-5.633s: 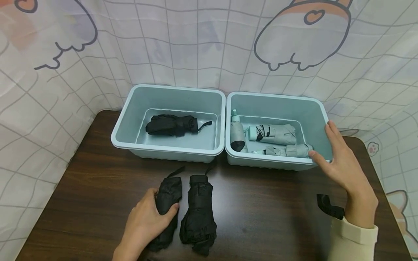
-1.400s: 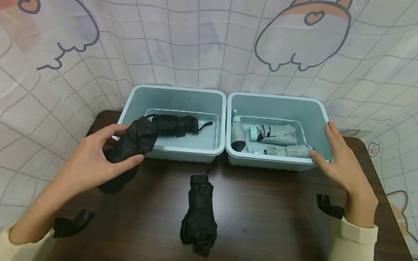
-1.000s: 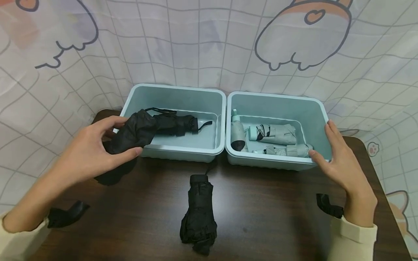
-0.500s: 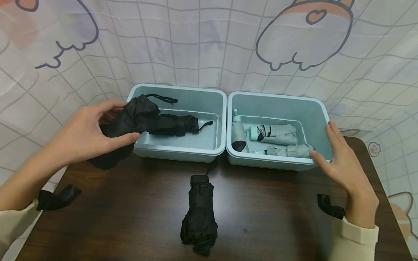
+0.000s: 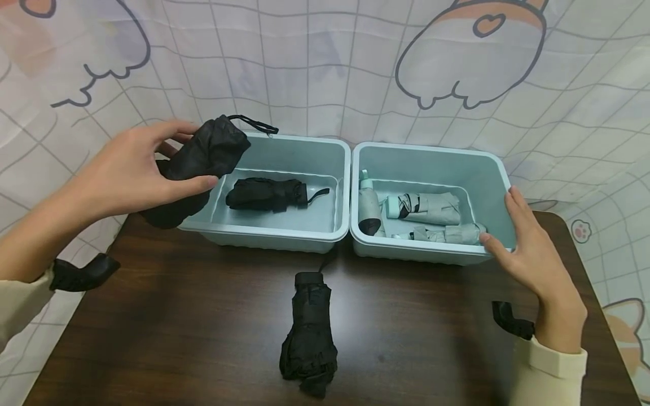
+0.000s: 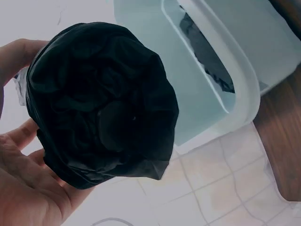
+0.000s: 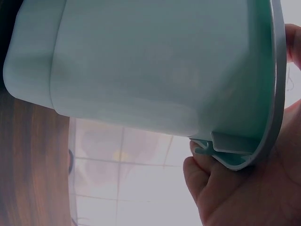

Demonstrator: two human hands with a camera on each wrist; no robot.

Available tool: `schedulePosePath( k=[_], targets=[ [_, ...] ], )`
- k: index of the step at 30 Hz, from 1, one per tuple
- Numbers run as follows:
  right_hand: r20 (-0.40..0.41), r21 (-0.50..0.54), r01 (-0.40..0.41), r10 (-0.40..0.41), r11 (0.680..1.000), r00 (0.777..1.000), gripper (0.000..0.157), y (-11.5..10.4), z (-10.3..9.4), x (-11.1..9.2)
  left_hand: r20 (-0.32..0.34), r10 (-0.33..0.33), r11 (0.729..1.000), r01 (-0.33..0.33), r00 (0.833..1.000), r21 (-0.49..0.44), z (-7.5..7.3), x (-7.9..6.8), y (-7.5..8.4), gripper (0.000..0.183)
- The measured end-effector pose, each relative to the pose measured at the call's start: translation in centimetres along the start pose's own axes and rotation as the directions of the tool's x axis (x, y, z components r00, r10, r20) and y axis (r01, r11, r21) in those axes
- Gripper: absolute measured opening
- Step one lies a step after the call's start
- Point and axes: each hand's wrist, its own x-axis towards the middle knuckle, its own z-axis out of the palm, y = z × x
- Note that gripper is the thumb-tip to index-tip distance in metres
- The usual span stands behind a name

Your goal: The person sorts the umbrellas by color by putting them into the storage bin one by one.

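My left hand [image 5: 134, 172] grips a black folded umbrella [image 5: 215, 149] with a dangling strap, raised over the left end of the left bin [image 5: 284, 232]. Its bunched fabric end [image 6: 103, 94] faces the camera in the left wrist view. Inside that bin lies another black folded umbrella [image 5: 265, 194]. My right hand [image 5: 540, 254] holds the right end of the right bin [image 5: 426, 148]; the right wrist view shows fingers [image 7: 195, 172] curled under its rim [image 7: 277, 84]. A third black umbrella [image 5: 308, 332] lies on the table.
Several pale grey folded umbrellas [image 5: 439, 208] with mint handles lie in the right bin. Both pale blue bins stand side by side at the back of the dark wooden table [image 5: 406, 327]. A patterned white curtain [image 5: 325, 73] hangs close behind them.
My left hand has taken the black umbrella from the table, carried it left and back, and raised it above the left bin's edge. My right hand stays in place.
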Motion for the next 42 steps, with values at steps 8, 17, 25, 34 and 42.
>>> schedulePosePath(
  k=[8,17,25,34,42],
  targets=[
    [-0.003,0.006,0.003,-0.003,1.000,1.000,0.090,-0.1,0.2,0.1,0.014,0.121,0.988,-0.121,0.993,0.097,0.5,1.4,0.7,0.076],
    [-0.006,0.005,0.012,-0.012,1.000,1.000,0.089,-0.1,-0.1,0.2,0.092,0.267,0.932,-0.281,0.959,0.228,2.1,2.8,1.4,0.074],
    [-0.004,0.001,0.004,-0.004,1.000,1.000,0.089,-0.1,0.0,0.1,0.178,0.294,0.903,-0.334,0.939,0.271,2.7,3.6,1.7,0.072],
    [0.001,-0.010,-0.006,0.006,1.000,1.000,0.090,-0.1,-0.1,0.0,0.248,0.315,0.887,-0.377,0.916,0.267,3.8,4.4,1.5,0.067],
    [0.005,0.006,-0.012,0.012,1.000,1.000,0.090,0.0,-0.1,0.1,0.277,0.331,0.883,-0.400,0.902,0.246,4.4,4.6,1.4,0.064]
  ],
)
